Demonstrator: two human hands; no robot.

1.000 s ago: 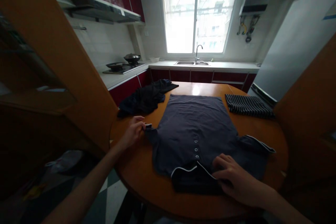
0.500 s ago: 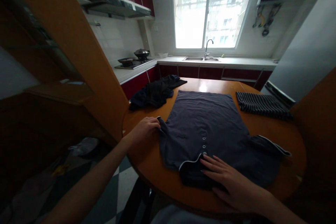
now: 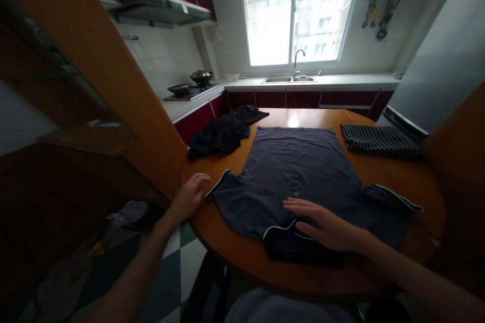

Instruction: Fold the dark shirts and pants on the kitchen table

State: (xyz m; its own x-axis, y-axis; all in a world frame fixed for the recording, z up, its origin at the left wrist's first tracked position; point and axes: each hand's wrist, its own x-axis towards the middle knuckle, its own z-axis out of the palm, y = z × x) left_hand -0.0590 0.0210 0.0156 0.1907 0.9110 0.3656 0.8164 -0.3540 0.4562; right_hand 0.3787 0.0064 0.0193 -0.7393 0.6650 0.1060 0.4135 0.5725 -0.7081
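A dark grey-blue polo shirt [image 3: 295,156] lies spread front up on the round wooden table [image 3: 265,280], its hem toward the window and its collar toward me. White piping edges the black collar [image 3: 303,250] and the sleeve cuffs. My left hand [image 3: 189,196] is beside the left-hand sleeve [image 3: 223,186], fingers loosely bent and apart from the cuff, with nothing in them. Over the button placket and the top of the collar, my right hand [image 3: 328,222] is open with fingers stretched out. It hides most of the buttons; whether it presses on the cloth I cannot tell.
Crumpled dark clothing [image 3: 223,133] lies at the table's far left edge. A folded striped cloth [image 3: 381,140] rests at the right. Beyond are the counter with a sink [image 3: 290,79], a stove with a pan [image 3: 200,76], and a wooden partition [image 3: 144,70] on the left.
My left hand has let go of the sleeve and moved left; the sleeve now spreads further out to the left. My right hand has moved up from the collar over the buttons.
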